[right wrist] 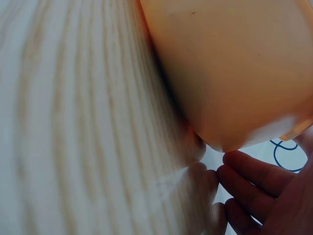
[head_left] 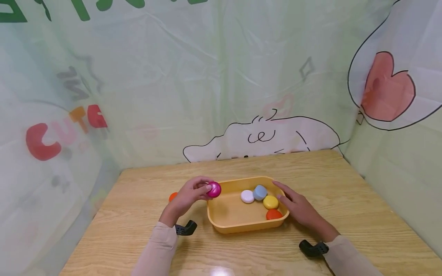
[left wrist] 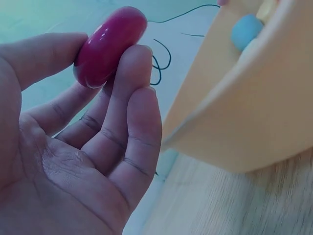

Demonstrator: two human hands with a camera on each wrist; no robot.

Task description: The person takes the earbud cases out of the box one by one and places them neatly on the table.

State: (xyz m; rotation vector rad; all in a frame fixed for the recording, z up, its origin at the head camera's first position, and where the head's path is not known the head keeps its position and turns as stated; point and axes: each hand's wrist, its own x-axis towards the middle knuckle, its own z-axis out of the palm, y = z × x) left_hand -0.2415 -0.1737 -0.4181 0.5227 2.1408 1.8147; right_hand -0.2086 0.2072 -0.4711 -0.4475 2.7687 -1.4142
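My left hand (head_left: 191,194) pinches a round, glossy magenta piece (head_left: 214,189) between thumb and fingers, at the left rim of an orange tray (head_left: 228,229). In the left wrist view the magenta piece (left wrist: 110,46) is held up beside the tray's outer wall (left wrist: 244,122). Inside the tray, toward its right side, lie a white piece (head_left: 247,196), a light blue one (head_left: 260,193), a yellow one (head_left: 271,202) and a red one (head_left: 274,214). My right hand (head_left: 301,209) rests at the tray's right end, fingers extended along its wall (right wrist: 234,73).
An orange-red piece (head_left: 173,196) lies on the wooden table (head_left: 138,222) left of the tray, partly hidden behind my left hand. A printed curtain (head_left: 165,96) hangs behind the table and along both sides. Each wrist wears a black device.
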